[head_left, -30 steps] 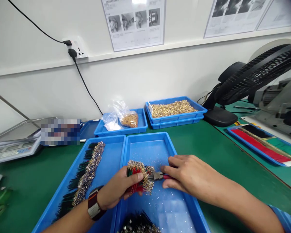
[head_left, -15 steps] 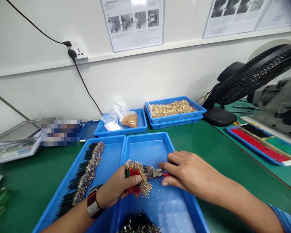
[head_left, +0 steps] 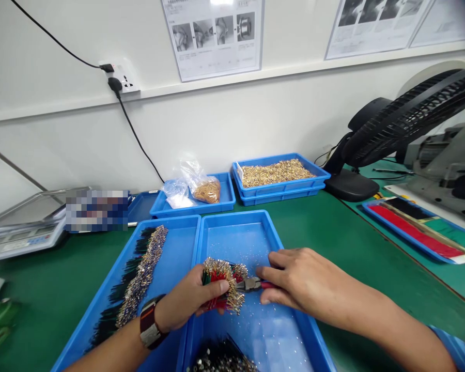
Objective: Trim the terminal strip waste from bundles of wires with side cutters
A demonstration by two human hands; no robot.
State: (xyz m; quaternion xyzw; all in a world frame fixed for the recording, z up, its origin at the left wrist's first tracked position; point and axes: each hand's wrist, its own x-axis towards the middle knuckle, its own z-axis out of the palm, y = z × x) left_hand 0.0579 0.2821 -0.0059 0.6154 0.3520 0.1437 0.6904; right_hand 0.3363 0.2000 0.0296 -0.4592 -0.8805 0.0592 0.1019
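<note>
My left hand (head_left: 191, 294) is closed around a thick bundle of red and green wires with metal terminal ends (head_left: 229, 281), the gold and silver tips fanning out to the right. My right hand (head_left: 289, 279) grips the red handles of a pair of pliers (head_left: 251, 283), whose jaws touch the terminals on the bundle's right side. Both hands are above the right blue tray (head_left: 271, 336), which is sprinkled with tiny bright bits. Dark wires with metal ends (head_left: 220, 356) lie at that tray's near end. Whether the jaws hold a single terminal is too small to tell.
The left blue tray (head_left: 180, 235) holds a long row of dark wires with metal ends (head_left: 141, 274). Behind are a tray with plastic bags (head_left: 207, 191) and stacked trays of gold terminals (head_left: 279, 174). A black fan (head_left: 403, 124), coloured strips (head_left: 418, 230) and a scale (head_left: 23, 237) stand around.
The pliers and my right hand have shifted slightly down and right. The wire bundle in my left hand has moved a little right, and its tips sit slightly differently.
</note>
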